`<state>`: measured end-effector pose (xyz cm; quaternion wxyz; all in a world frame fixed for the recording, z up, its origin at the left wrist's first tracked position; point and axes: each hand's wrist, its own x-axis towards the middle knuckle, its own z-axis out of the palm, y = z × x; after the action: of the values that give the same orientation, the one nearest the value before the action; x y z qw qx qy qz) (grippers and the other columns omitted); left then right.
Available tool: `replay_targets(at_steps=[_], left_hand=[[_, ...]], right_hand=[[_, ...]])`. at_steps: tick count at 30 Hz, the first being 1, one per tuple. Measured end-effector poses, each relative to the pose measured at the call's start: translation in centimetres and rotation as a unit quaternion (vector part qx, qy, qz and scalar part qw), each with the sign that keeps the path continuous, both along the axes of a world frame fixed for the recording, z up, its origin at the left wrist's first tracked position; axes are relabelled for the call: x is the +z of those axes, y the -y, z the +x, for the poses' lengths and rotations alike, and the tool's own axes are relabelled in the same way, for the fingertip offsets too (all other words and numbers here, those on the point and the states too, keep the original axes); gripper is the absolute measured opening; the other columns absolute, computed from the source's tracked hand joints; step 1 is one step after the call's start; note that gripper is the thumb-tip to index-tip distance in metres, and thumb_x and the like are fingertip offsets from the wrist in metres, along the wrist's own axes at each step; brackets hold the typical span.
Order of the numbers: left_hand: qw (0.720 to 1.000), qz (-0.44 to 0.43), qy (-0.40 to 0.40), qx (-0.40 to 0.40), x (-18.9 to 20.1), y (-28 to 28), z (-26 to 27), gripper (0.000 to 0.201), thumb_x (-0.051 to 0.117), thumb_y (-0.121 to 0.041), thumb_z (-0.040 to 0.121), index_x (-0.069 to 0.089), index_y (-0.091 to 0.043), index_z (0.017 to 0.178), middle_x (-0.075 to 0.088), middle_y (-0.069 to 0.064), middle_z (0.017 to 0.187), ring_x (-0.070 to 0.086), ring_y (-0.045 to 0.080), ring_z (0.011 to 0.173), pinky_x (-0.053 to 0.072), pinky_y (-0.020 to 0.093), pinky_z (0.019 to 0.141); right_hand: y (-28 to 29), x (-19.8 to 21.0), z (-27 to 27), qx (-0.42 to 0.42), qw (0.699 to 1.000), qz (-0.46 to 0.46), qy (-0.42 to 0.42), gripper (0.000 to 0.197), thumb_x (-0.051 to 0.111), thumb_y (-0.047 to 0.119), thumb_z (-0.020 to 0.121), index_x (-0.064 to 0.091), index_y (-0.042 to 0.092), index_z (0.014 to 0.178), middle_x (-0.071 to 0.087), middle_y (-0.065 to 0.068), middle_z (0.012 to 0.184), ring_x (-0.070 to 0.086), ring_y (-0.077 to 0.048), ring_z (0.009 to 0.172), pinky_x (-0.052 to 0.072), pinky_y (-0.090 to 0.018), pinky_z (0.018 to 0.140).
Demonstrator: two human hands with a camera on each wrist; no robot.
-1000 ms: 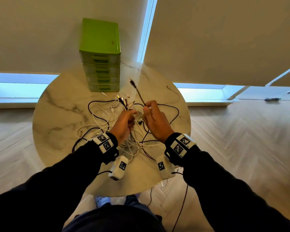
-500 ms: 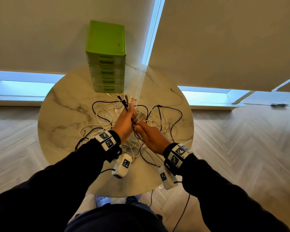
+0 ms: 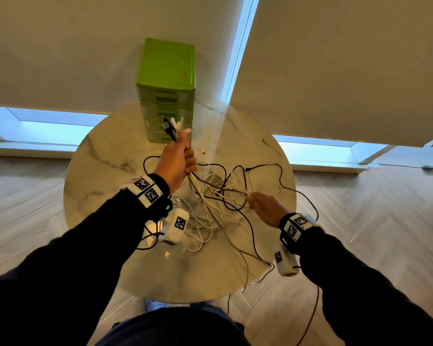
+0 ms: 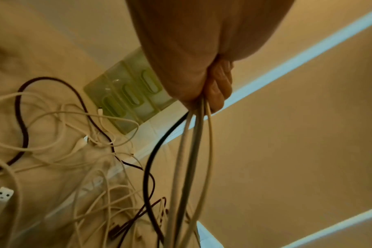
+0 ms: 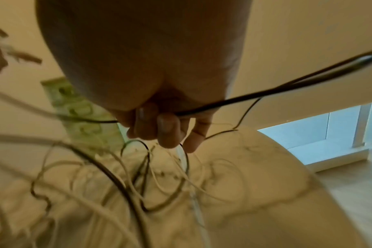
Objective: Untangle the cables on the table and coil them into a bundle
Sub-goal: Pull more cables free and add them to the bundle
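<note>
My left hand (image 3: 178, 158) is raised above the round marble table (image 3: 105, 176) and grips several black and white cable ends (image 3: 171, 127), whose plugs stick up out of the fist. In the left wrist view the held cables (image 4: 193, 137) hang straight down from my left hand (image 4: 210, 89). My right hand (image 3: 263, 207), lower and to the right, pinches a thin black cable (image 5: 265, 91) that runs through its fingers (image 5: 166, 127). A tangle of white and black cables (image 3: 218, 196) lies loose on the table between both hands.
A green plastic drawer unit (image 3: 166, 88) stands at the table's far edge against the wall. A thin cable (image 3: 273, 151) trails toward the right rim. Some black cable (image 3: 308, 203) hangs over the table's right edge. Wooden floor surrounds the table.
My left hand has risen and moved away from me with the cable ends. My right hand has pulled away to the right and down, drawing a cable out of the tangle.
</note>
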<state>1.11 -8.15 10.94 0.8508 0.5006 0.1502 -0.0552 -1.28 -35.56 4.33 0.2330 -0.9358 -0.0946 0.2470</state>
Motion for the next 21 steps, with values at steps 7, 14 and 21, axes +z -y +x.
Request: replay_targets(at_steps=[7,14,21], left_hand=[[0.966,0.229,-0.040,-0.113,-2.5,3.8,-2.4,0.045,0.036,-0.045,0.107,0.059,-0.014,0.083,0.061,0.001,0.069,0.047,0.013,0.055,0.034,0.026,0.054],[0.993,0.083,-0.081,-0.008,-2.2,4.8,-0.9,0.040,0.035,-0.040,0.108,0.061,-0.013,0.094,0.059,-0.002,0.074,0.054,0.010,0.064,0.043,0.022,0.057],[0.984,-0.126,-0.048,0.116,-0.3,2.7,1.0,0.040,0.032,-0.045,0.108,0.042,-0.021,0.078,0.034,-0.008,0.054,0.032,0.008,0.043,0.035,0.021,0.043]], right_hand=[[-6.6,5.3,2.8,-0.033,0.985,0.151,0.071,0.034,0.037,0.032,0.107,0.047,0.014,0.080,0.050,-0.002,0.073,0.046,-0.023,0.071,0.040,-0.038,0.072],[-9.4,4.7,1.4,0.047,0.977,0.201,0.052,0.043,0.028,0.049,0.106,0.048,0.032,0.140,0.064,-0.001,0.132,0.061,-0.016,0.115,0.045,-0.032,0.099],[-5.0,3.0,-0.2,0.111,0.976,0.186,-0.028,0.034,0.033,0.036,0.108,0.048,0.020,0.083,0.047,0.012,0.072,0.041,0.001,0.062,0.036,-0.022,0.067]])
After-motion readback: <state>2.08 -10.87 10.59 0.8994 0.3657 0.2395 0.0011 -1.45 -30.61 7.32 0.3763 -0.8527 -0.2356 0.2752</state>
